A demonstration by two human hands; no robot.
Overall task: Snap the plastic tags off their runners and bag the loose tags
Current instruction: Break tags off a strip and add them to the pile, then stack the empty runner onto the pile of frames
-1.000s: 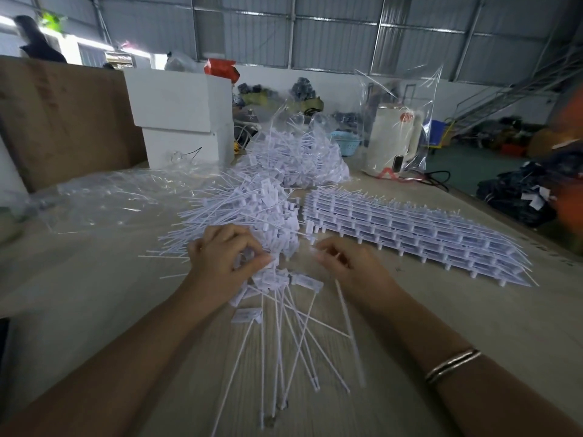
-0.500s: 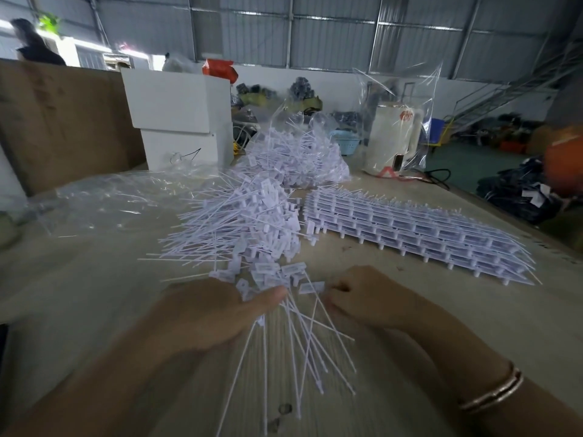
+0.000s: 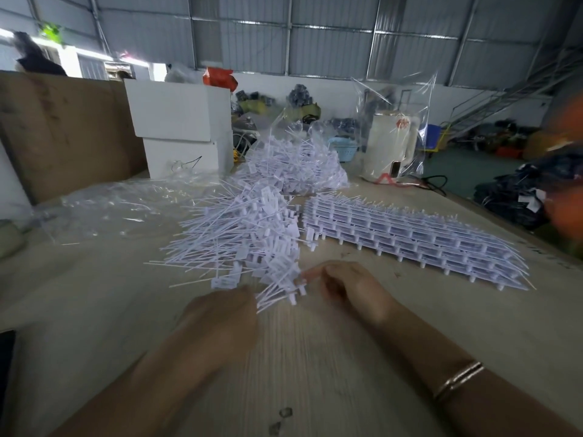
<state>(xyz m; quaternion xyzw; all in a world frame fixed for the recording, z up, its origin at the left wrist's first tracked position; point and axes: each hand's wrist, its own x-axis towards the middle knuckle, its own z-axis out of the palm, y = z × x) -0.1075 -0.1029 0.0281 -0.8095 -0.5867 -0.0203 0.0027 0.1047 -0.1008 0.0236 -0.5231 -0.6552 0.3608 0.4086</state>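
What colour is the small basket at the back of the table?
Light blue basket, seen in the head view.

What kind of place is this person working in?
Probably a small factory or warehouse workshop: corrugated metal walls, a metal staircase, and a worktable heaped with loose plastic tags beside stacked runners.

loose tags (image 3: 249, 228) left of runner stack (image 3: 410, 234)

Wooden table (image 3: 473, 326). Two stacked white boxes (image 3: 179, 127) upper centre-left, brown board (image 3: 63, 130) far left of them. White kettle (image 3: 391, 146) inside a clear bag upper right, black cable (image 3: 437, 181) beside it. Blue basket (image 3: 344, 148) behind. Metal stairs (image 3: 504, 96) far right.
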